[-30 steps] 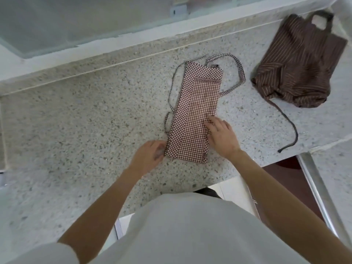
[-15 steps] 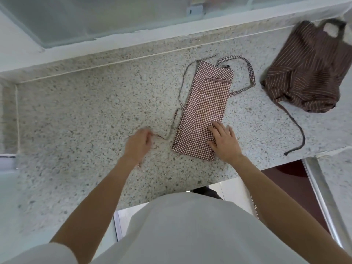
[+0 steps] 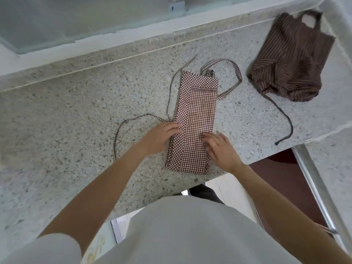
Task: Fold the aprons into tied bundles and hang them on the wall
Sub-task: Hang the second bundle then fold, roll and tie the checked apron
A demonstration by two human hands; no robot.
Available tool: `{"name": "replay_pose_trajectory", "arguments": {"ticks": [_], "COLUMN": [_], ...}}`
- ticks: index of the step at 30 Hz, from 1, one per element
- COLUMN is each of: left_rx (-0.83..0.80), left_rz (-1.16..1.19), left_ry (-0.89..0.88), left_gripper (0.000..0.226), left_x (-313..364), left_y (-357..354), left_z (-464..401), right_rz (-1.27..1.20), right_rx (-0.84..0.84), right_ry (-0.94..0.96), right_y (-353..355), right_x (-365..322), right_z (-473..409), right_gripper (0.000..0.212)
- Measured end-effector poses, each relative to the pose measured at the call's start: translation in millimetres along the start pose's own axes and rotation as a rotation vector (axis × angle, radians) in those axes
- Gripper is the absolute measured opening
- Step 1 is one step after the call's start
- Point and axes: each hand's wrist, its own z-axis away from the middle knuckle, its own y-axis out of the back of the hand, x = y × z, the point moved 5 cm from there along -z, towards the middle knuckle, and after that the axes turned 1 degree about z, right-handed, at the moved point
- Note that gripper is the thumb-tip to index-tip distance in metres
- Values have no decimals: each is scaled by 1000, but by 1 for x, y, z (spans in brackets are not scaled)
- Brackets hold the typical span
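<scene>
A brown-and-white checked apron (image 3: pixel 196 115) lies folded into a long narrow strip on the speckled stone counter (image 3: pixel 76 111). Its neck loop (image 3: pixel 234 73) curls at the far end. One thin tie string (image 3: pixel 122 128) trails out to the left in a curve. My left hand (image 3: pixel 162 137) rests flat on the strip's left edge, fingers on the cloth. My right hand (image 3: pixel 219 147) presses flat on the strip's right side near its near end. A brown striped apron (image 3: pixel 289 60) lies crumpled at the far right, its tie (image 3: pixel 285 121) trailing toward the counter edge.
A raised stone ledge and frosted glass window (image 3: pixel 76 20) run along the back. The counter's front edge drops off just below the apron, and a metal rail (image 3: pixel 320 189) runs at the right over a dark red floor.
My left hand pulled the tie string out to the left, let it go, and came back onto the apron's left edge. My right hand stayed pressed on the strip.
</scene>
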Motion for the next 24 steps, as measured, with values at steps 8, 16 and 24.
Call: {"name": "replay_pose_trajectory", "arguments": {"ticks": [8,16,24], "left_rx": [119,-91,304], "left_rz": [-40,-16,112], "left_ry": [-170,46,150], "left_gripper": [30,39,29], "left_x": [37,32,44], "left_y": [-2,-46,6], "left_z": [26,67,60], "right_rz": [-47,-141,-253], "right_rx": [132,18,106], "right_ry": [-19,12,75], "right_y": [35,18,18], "right_x": [32,33,43], "right_z": [-28,-36,-28], "right_gripper": [41,49,28]}}
